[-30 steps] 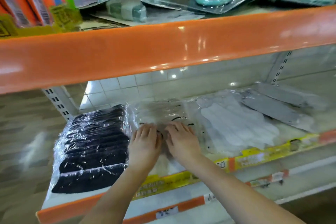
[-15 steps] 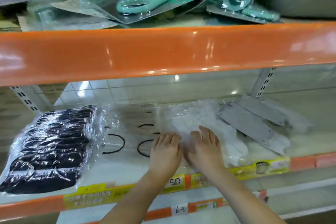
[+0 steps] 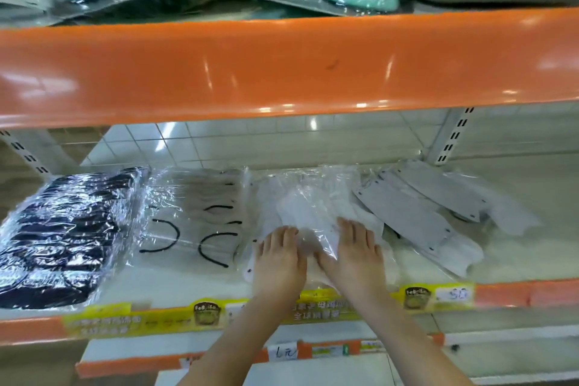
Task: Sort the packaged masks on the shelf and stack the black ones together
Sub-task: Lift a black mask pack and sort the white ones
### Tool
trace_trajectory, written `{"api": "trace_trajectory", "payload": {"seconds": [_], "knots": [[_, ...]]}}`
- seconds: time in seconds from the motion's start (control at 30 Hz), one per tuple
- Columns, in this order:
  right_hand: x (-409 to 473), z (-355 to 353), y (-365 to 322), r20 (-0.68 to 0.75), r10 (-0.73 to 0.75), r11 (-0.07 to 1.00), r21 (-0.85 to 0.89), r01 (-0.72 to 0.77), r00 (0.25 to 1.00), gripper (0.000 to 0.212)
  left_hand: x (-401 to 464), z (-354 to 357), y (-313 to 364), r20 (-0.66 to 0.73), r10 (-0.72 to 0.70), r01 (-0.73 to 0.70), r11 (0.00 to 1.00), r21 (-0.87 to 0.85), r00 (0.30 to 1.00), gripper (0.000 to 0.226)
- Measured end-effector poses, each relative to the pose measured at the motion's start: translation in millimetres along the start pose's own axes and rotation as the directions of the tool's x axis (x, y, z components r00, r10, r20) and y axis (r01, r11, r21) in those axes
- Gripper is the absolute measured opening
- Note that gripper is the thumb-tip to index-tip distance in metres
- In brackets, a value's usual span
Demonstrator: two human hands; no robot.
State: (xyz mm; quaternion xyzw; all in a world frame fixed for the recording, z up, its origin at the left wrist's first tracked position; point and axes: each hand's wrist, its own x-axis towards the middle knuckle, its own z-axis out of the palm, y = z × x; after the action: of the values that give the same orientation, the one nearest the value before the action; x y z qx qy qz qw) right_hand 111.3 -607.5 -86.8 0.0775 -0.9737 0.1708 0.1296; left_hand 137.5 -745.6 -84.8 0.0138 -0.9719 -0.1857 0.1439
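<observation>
Already, a thick stack of black masks in crinkled clear film (image 3: 67, 235) is seen gathered at the shelf's far left, well apart from both hands. On the white shelf board with the orange front rail (image 3: 517, 294), three lighter groups remain: clear-wrapped white masks with black ear loops (image 3: 194, 222) just left of the left hand (image 3: 279, 260), a pile of white masks in clear wrap (image 3: 313, 207) beneath both hands, and grey masks (image 3: 407, 213) right of the right hand (image 3: 354, 255). Both hands are laid flat, fingers straight, pressing the white pile; nothing is gripped. Sorting is judged largely done, with tidying left. On the yellow rail strip (image 3: 125, 320) the printing is blurred; a small tag (image 3: 286, 353) appears to read "6元".
</observation>
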Motion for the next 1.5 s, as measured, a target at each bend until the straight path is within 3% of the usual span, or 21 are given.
{"api": "trace_trajectory", "payload": {"seconds": [0.1, 0.3, 0.43, 0.57, 0.67, 0.73, 0.8, 0.9, 0.97, 1.03, 1.1, 1.17, 1.23, 1.27, 1.3, 1.4, 1.47, 1.5], "knots": [[5.5, -1.3, 11.0, 0.057, 0.082, 0.969, 0.228, -0.092, 0.995, 0.076, -0.8, 2.0, -1.1, -0.026, 0.022, -0.022, 1.0, 0.008, 0.999, 0.035], [8.2, -8.7, 25.6, 0.173, 0.257, 0.709, 0.634, -0.308, 0.951, 0.059, -2.4, 5.9, 0.4, -0.072, 0.114, -0.112, 0.993, 0.034, 0.991, 0.034], [15.6, -24.1, 28.9, 0.269, 0.251, 0.675, 0.639, -0.367, 0.93, 0.048, -4.7, 7.5, 0.0, -0.183, 0.254, -0.257, 0.966, 0.01, 0.95, 0.037], [29.1, -54.8, 14.3, 0.386, 0.178, 0.721, 0.575, -0.387, 0.905, 0.046, -1.5, 0.3, -1.3, -0.087, 0.487, -0.48, 0.872, 0.095, 0.869, 0.076], [26.9, -84.8, -9.2, 0.406, 0.051, 0.672, 0.662, -0.333, 0.912, 0.028, 5.1, -11.0, 7.5, -0.05, 0.452, -0.448, 0.891, 0.065, 0.891, 0.091], [22.8, -100.6, -24.4, 0.374, -0.011, 0.566, 0.767, -0.303, 0.927, 0.015, 6.9, -23.6, 13.8, -0.091, 0.361, -0.368, 0.926, -0.085, 0.928, 0.074], [20.7, -107.6, -35.9, 0.287, -0.014, 0.495, 0.834, -0.243, 0.958, 0.015, 7.6, -39.3, 14.9, -0.164, 0.2, -0.247, 0.905, -0.347, 0.966, 0.043], [20.7, -106.7, -42.5, 0.079, 0.029, 0.508, 0.857, -0.083, 0.996, 0.02, 5.8, -71.5, 15.6, -0.123, -0.192, 0.059, 0.735, -0.676, 0.974, 0.027], [23.2, -102.5, -43.0, 0.033, 0.049, 0.569, 0.821, -0.055, 0.998, 0.019, 9.7, -89.9, 11.8, 0.009, -0.491, 0.249, 0.425, -0.87, 0.871, 0.02], [26.5, -94.1, -43.1, 0.078, 0.065, 0.664, 0.741, -0.102, 0.995, 0.023, 14.1, -100.7, -1.4, 0.141, -0.568, 0.261, 0.135, -0.956, 0.811, 0.02], [28.9, -81.9, -44.6, 0.119, 0.065, 0.792, 0.598, -0.124, 0.991, 0.043, 15.5, -107.1, -16.5, 0.239, -0.556, 0.223, -0.097, -0.97, 0.796, 0.018], [29.2, -70.3, -48.7, 0.209, 0.105, 0.775, 0.595, -0.212, 0.972, 0.049, 12.5, -109.8, -26.5, 0.297, -0.531, 0.252, -0.158, -0.955, 0.793, 0.016], [28.2, -58.4, -51.1, 0.292, 0.139, 0.674, 0.672, -0.307, 0.946, 0.036, 7.8, -109.2, -33.3, 0.329, -0.509, 0.314, -0.119, -0.942, 0.795, 0.018], [27.9, -50.3, -49.3, 0.296, 0.147, 0.665, 0.677, -0.316, 0.944, 0.029, 6.7, -105.8, -37.5, 0.318, -0.506, 0.342, -0.048, -0.938, 0.802, 0.023], [27.8, -42.6, -45.7, 0.288, 0.162, 0.689, 0.651, -0.317, 0.944, 0.025, 6.4, -102.9, -41.1, 0.302, -0.492, 0.38, 0.065, -0.923, 0.816, 0.029], [23.4, -30.4, -37.4, 0.282, 0.231, 0.823, 0.454, -0.342, 0.931, 0.026, 7.5, -84.9, -56.3, 0.259, -0.368, 0.435, 0.558, -0.706, 0.893, 0.046], [18.2, -25.2, -29.9, 0.251, 0.22, 0.937, 0.215, -0.276, 0.943, 0.03, 6.0, -78.1, -57.3, 0.251, -0.262, 0.358, 0.77, -0.528, 0.932, 0.052], [15.5, -23.9, -26.7, 0.238, 0.212, 0.967, 0.093, -0.239, 0.948, 0.033, 5.0, -77.3, -56.3, 0.191, -0.18, 0.247, 0.866, -0.434, 0.965, 0.055]]}}
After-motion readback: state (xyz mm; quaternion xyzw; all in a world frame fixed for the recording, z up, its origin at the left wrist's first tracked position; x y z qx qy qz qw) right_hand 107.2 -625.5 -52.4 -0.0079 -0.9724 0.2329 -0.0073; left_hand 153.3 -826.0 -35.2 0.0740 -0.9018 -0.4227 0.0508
